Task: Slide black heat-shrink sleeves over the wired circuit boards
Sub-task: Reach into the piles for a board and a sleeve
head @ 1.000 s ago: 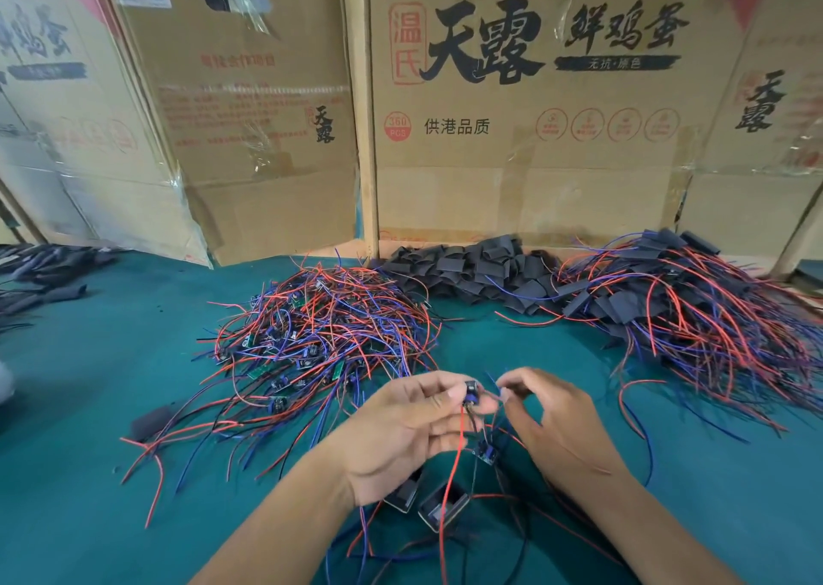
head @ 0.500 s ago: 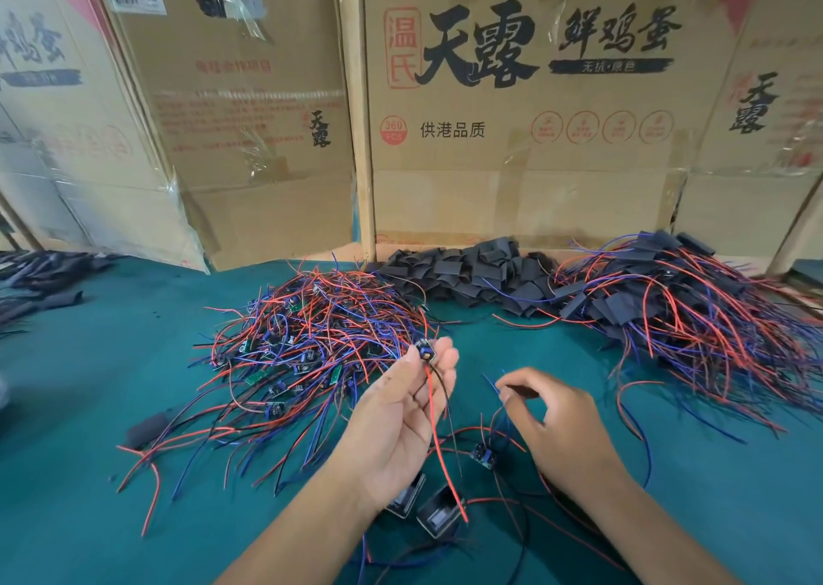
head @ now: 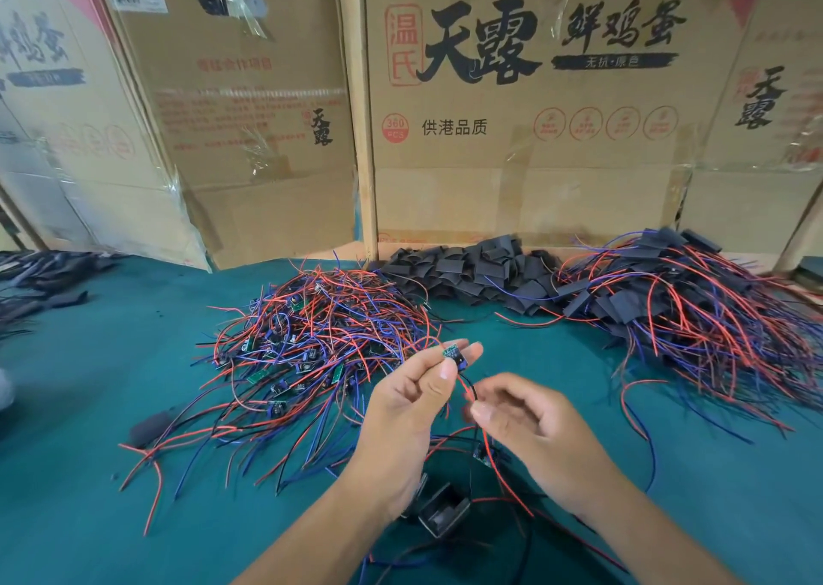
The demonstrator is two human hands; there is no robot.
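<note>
My left hand (head: pixel 412 399) pinches a small green circuit board (head: pixel 453 355) between thumb and fingertips, held up over the green table. Its red and black wires (head: pixel 467 391) hang down to my right hand (head: pixel 530 419), which pinches them just below the board. A heap of bare wired boards (head: pixel 311 339) lies to the left of my hands. Loose black heat-shrink sleeves (head: pixel 472 273) are piled at the back. Boards wearing sleeves (head: pixel 694 299) are heaped at the right. Two black sleeves (head: pixel 441 511) lie below my left wrist.
Upright cardboard boxes (head: pixel 512 108) wall off the back of the table (head: pixel 89 473). More black sleeve strips (head: pixel 40 281) lie at the far left. A single dark sleeve (head: pixel 149 426) sits at the near edge of the bare-board heap.
My left hand lifted the board away from my right hand, up and toward the heap. My right hand then moved in and took the hanging wires.
</note>
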